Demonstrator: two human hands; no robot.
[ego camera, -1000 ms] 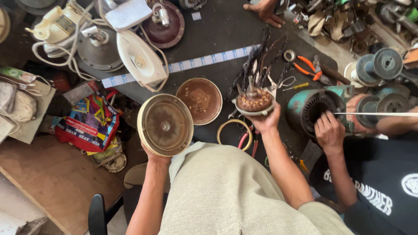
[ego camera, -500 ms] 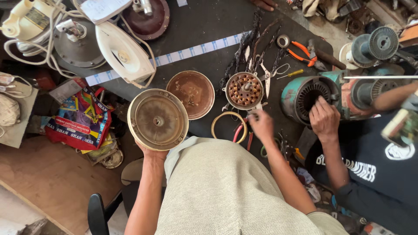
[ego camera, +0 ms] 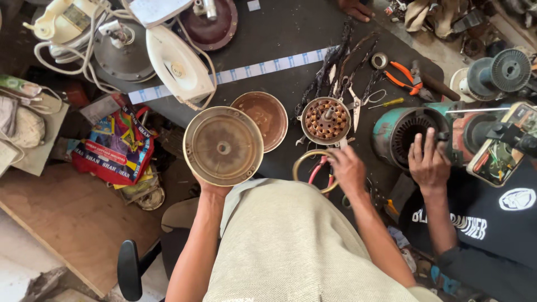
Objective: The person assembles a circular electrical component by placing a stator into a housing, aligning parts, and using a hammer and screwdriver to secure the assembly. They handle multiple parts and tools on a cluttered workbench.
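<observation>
Round metal cover [ego camera: 223, 146] clamped underneath in left hand [ego camera: 211, 187]; right hand [ego camera: 347, 168] open, resting near copper-wound stator [ego camera: 326, 120] on desk [ego camera: 279, 42]; reassembly not begun.

The left hand [ego camera: 211, 187] is almost wholly hidden behind the round metal cover [ego camera: 224, 146] it holds up; only the wrist and a fingertip show. The right hand [ego camera: 347, 169] covers part of the brass ring [ego camera: 306, 158], and whether it grips it cannot be told. A co-worker's hand [ego camera: 429, 162] hides part of the green motor [ego camera: 398, 132]. Another hand [ego camera: 356, 9] is cut off by the top edge. The tangled cords [ego camera: 341, 61] are too small to make out.
</observation>
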